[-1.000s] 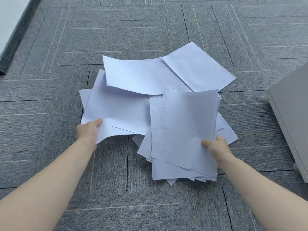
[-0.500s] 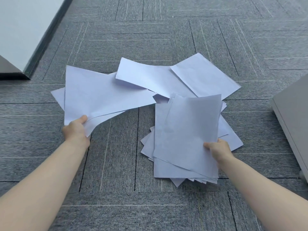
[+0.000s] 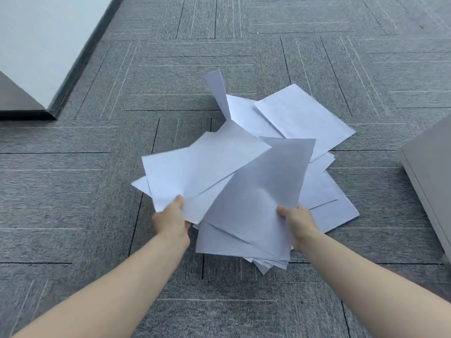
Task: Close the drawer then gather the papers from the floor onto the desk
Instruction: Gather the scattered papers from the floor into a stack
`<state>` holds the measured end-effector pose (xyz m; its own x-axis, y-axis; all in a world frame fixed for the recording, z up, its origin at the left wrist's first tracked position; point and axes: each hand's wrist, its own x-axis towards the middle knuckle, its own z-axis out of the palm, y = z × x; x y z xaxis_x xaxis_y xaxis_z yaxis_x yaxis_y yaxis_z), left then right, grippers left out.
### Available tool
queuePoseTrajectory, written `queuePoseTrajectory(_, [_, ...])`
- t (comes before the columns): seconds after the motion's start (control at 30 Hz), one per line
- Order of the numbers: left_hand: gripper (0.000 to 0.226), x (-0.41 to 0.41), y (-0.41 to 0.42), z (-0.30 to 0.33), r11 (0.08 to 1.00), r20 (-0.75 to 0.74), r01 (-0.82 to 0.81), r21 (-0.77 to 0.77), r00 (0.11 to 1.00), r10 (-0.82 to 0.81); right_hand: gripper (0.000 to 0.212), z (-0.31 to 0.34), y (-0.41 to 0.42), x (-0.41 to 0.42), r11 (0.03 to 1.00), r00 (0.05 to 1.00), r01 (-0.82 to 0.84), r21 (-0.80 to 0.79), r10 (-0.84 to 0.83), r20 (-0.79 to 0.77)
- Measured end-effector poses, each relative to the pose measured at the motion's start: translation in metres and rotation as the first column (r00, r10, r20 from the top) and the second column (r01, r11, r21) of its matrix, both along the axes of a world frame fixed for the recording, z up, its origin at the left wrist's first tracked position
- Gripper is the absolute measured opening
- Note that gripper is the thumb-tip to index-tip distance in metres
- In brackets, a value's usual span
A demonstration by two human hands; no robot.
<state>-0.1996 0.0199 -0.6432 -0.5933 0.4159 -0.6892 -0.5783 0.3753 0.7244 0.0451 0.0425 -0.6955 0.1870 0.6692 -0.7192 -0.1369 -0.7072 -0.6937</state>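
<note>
Left hand (image 3: 170, 219) pinching a few sheets (image 3: 195, 167), right hand (image 3: 299, 223) pinching a stack (image 3: 258, 198), both lifted over carpet (image 3: 97, 191). More papers (image 3: 305, 118) lying far-right, beyond the fingers, nearer the right hand. Probably next: merging both bundles, then reaching forward.

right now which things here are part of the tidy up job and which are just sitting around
Part of the job:
- loose papers on the carpet
- sheets in the left hand
- sheets in the right hand

Just there:
- grey carpet floor
- grey cabinet at the right edge; whether it holds the drawer cannot be told
- white panel at upper left
</note>
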Motion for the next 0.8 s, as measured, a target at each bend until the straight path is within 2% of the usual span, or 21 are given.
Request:
queuePoseTrajectory(0.13, [0.007, 0.026, -0.018, -0.015, 0.985, -0.01, 0.158, -0.065, 0.987, -0.159, 0.02, 0.005, 0.0, -0.015, 1.0, 0.999, -0.013, 0.01, 0.013, -0.041])
queuePoseTrajectory(0.27, [0.007, 0.042, -0.028, -0.027, 0.967, 0.041, 0.24, -0.088, 0.971, -0.237, 0.027, 0.006, 0.001, -0.019, 0.999, 0.997, 0.002, -0.045, -0.006, -0.08])
queuePoseTrajectory(0.37, [0.024, 0.049, -0.032, -0.032, 0.945, 0.045, 0.302, -0.124, 0.953, -0.298, 0.03, 0.004, 0.0, -0.017, 0.996, 0.986, 0.041, -0.08, -0.053, -0.157])
queuePoseTrajectory(0.43, [0.029, 0.054, -0.034, -0.032, 0.935, 0.048, 0.33, -0.129, 0.944, -0.327, 0.04, 0.003, -0.001, -0.015, 0.998, 0.986, 0.0, -0.07, -0.012, -0.165])
queuePoseTrajectory(0.53, [0.014, 0.064, -0.039, -0.03, 0.917, 0.077, 0.386, -0.102, 0.922, -0.379, 0.069, 0.002, -0.001, -0.015, 0.991, 0.989, -0.094, -0.091, 0.083, -0.126])
queuePoseTrajectory(0.6, [0.015, 0.072, -0.044, -0.026, 0.899, 0.113, 0.43, -0.086, 0.9, -0.42, 0.061, 0.001, 0.001, -0.015, 0.99, 0.993, -0.1, -0.103, 0.093, -0.071])
queuePoseTrajectory(0.73, [0.021, 0.081, -0.055, -0.027, 0.867, 0.203, 0.493, -0.076, 0.859, -0.47, 0.032, -0.005, 0.004, -0.014, 0.995, 0.999, -0.014, -0.102, 0.018, 0.033])
queuePoseTrajectory(0.8, [0.02, 0.076, -0.055, -0.031, 0.869, 0.199, 0.488, -0.083, 0.863, -0.465, 0.017, -0.006, 0.005, -0.012, 0.998, 0.997, 0.002, -0.066, 0.003, 0.08])
